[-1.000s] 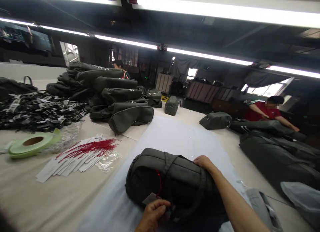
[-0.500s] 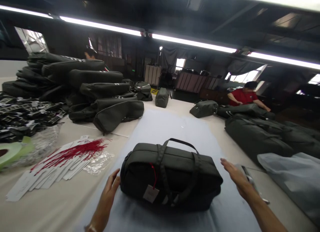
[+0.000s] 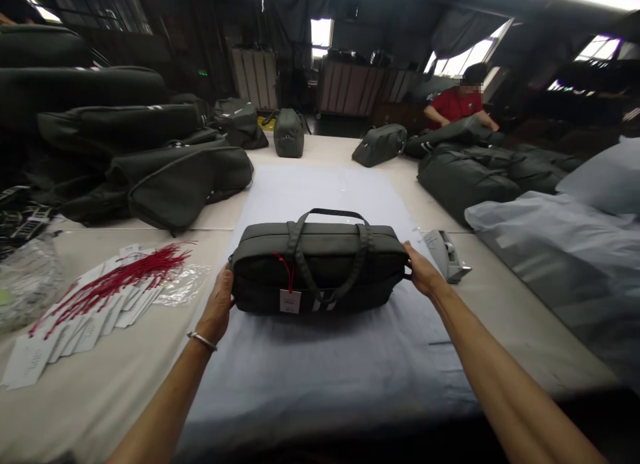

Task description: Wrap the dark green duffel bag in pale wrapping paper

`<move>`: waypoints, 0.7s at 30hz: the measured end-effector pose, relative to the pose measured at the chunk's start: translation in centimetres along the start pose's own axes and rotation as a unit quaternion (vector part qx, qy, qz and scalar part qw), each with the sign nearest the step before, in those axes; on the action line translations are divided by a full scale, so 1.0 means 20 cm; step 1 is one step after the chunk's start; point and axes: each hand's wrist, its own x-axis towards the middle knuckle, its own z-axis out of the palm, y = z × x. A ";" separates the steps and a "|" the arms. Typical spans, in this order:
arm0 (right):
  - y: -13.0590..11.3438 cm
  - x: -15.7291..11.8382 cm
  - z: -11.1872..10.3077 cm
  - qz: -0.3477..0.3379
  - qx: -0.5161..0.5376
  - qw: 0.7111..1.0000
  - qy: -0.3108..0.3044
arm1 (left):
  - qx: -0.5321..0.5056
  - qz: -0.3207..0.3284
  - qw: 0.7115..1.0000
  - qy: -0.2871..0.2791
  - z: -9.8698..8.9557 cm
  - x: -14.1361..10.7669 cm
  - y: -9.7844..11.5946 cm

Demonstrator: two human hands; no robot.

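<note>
A dark green duffel bag (image 3: 257, 271) lies lengthwise across a white sheet (image 3: 325, 371) on the table. Its two carry straps arch over the top, and a small white tag (image 3: 290, 302) hangs on a red cord at the front. My left hand (image 3: 220, 305), with a bracelet at the wrist, grips the bag's left end. At the opposite end, my right hand (image 3: 421, 271) has its fingers closed on the bag's edge. The fingertips of both hands are partly hidden behind the bag.
White tags with red cords (image 3: 107, 301) lie fanned out at left, below piled dark bags (image 3: 190, 181). A grey-white tool (image 3: 443, 254) sits just right of my right hand. Plastic-covered bags (image 3: 530, 251) line the right side. A person in red (image 3: 457, 107) handles bags farther back.
Both hands have come in from beside the bag and taken hold of its ends. The bag now sits squarer and farther away. The view has tilted downward.
</note>
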 end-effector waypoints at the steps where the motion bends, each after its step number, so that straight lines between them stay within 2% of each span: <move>1: 0.00 -0.01 0.00 -0.004 0.002 1.000 0.002 | -0.002 0.003 1.000 0.001 0.00 0.00 0.00; 12: -0.07 -0.05 0.06 -0.037 0.019 0.999 -0.005 | -0.004 0.046 0.999 0.016 -0.06 0.05 0.07; 17: -0.04 -0.06 0.09 -0.033 0.010 0.999 -0.006 | -0.007 0.041 0.999 0.014 -0.08 0.06 0.01; 21: 0.02 -0.09 0.04 -0.025 -0.002 1.000 -0.014 | -0.001 0.069 0.998 -0.005 -0.08 0.06 -0.04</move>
